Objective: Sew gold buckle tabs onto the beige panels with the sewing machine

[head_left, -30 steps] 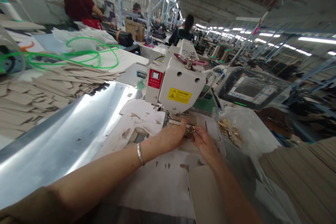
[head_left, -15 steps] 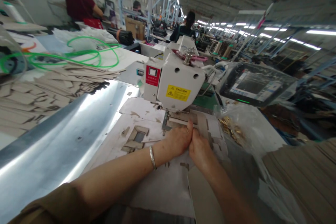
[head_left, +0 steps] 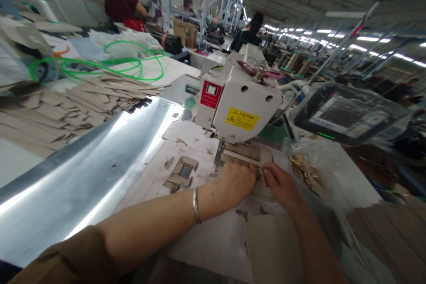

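Panel (head_left: 267, 156): flat, matte, grey-beige. Left hand (head_left: 238, 183) curled at near edge, right hand (head_left: 280, 183) just beside; cannot tell whether either grips.

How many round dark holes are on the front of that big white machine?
2. The left hole is above the yellow label; the right hole sits slightly lower, near the front's right edge.

Machine head (head_left: 246, 102) at the worktop's (head_left: 113, 186) far edge, flat piece (head_left: 266, 155) below its front. Cut pieces (head_left: 66, 113) along the left edge. Bag of metal fittings (head_left: 304, 171) toward the right edge, control screen (head_left: 342, 113) behind.
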A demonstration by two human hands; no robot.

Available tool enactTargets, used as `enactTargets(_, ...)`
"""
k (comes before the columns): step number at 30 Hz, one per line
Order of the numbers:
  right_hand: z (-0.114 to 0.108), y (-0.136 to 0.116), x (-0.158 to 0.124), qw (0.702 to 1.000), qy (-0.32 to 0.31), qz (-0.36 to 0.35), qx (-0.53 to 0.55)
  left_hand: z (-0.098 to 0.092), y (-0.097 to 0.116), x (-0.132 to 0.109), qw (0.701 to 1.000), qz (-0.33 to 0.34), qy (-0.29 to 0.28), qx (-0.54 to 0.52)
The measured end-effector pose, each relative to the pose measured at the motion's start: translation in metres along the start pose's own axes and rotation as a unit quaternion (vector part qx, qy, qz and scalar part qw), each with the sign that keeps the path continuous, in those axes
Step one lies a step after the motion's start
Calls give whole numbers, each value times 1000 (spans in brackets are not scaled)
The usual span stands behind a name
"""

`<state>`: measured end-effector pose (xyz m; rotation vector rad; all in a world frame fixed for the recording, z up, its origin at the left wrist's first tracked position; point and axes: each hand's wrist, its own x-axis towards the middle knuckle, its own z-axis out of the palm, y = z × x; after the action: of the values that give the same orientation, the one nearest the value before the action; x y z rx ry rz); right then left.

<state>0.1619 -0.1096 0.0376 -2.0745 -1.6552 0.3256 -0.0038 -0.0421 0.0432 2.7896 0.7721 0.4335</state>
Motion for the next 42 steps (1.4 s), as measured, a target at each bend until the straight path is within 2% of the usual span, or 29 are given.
enactTargets(5, 0, 10, 1, 998, -5, 29, 58, -1, -5, 1, 999, 33, 26, 30)
enactTargets(10, 7, 10, 6, 997, -14, 43, 65, 12, -15, 6, 997, 30, 51, 40)
enactTargets(15, 8, 10, 23, 989, -47, 73, 116, 27, -23, 17, 996, 73, 51, -3)
enactTargets(19, 3, 8, 37, 986, -67, 83, 126, 35, -29, 28, 993, 84, 68, -39)
enactTargets(22, -6, 15, 44, 982, -74, 112, 134, 38, -28, 27, 990, 105, 91, -16)
enactTargets(26, -17, 26, 49, 975, -55, 160, 144, 43, -22, 15, 994, 55, 76, 52)
enactTargets(30, -19, 27, 54, 961, -104, 187, 173, 41, -16, 5, 997, -8, 39, 67)
enactTargets(33, -19, 24, 62, 954, -145, 196, 177, 40, -13, 3, 994, -44, 35, 91)
enactTargets(37, -20, 21, 73, 944, -168, 222, 178, 40, -11, 1, 992, -56, 30, 111)
enactTargets(42, -19, 20, 75, 936, -170, 255, 176, 34, -12, 0, 992, -78, -7, 100)
